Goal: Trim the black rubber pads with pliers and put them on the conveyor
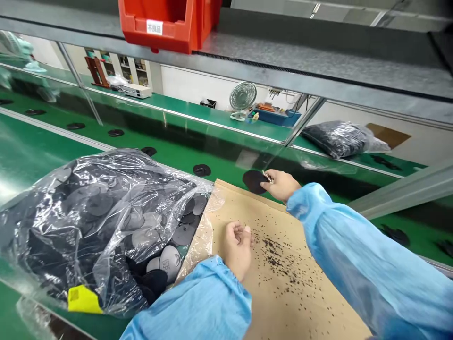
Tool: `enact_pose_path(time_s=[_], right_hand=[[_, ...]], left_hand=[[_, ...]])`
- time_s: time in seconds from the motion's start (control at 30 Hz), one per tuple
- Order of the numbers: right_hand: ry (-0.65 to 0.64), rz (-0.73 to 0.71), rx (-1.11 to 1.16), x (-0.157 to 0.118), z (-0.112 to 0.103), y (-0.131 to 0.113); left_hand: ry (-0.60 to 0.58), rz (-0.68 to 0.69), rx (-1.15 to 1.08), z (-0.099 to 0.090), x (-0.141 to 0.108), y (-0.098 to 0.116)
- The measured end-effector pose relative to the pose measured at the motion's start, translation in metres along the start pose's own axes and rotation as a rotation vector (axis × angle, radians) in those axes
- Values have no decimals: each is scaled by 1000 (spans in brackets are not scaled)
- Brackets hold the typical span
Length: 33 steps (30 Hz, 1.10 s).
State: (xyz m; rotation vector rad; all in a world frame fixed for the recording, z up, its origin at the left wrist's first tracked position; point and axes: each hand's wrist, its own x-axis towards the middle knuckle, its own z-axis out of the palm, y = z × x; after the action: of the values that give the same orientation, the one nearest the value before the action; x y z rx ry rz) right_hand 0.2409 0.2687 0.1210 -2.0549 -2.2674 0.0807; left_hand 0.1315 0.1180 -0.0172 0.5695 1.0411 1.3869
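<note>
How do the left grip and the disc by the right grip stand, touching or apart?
Apart: the head view shows brown cardboard between the left grip and the black disc.

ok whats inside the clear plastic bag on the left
The clear plastic bag holds a heap of flat black and grey discs, some showing at its right edge. Discs deeper in the heap and the bag's bottom are covered, so cannot be seen.

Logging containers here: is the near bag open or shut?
Open: the near bag leaves grey discs uncovered at its right side.
</note>
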Motion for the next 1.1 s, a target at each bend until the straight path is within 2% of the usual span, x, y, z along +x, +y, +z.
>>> enact_pose_path(time_s=[0.07,0.13,0.17,0.23,0.33,0.5,0.6,0.67,0.8,0.93,1.1], right_hand=[[105,1,-120,8,3,0],[181,-63,-273,15,11,-1],[173,-104,-326,17,17,-1],[74,-163,-351,22,31,-1],[-59,-138,-309,28,51,7],[-48,74,-267,37,64,47],[-57,97,-207,42,68,59],[-62,63,-157,48,74,54],[-101,51,-76,65,93,29],[-128,158,-9,80,106,16],[-46,307,159,96,103,21]], left_hand=[[-9,-2,9,0,-1,1],[-16,-4,25,1,-3,2],[-20,-5,34,1,-4,2],[-19,-9,49,1,-5,3],[-23,0,71,0,-6,5],[-34,4,113,2,-7,5],[-50,7,142,4,-9,3],[-64,1,162,4,-9,1],[-75,6,202,3,-9,-1],[-84,5,209,2,-8,-3],[-89,20,244,2,-8,-5]])
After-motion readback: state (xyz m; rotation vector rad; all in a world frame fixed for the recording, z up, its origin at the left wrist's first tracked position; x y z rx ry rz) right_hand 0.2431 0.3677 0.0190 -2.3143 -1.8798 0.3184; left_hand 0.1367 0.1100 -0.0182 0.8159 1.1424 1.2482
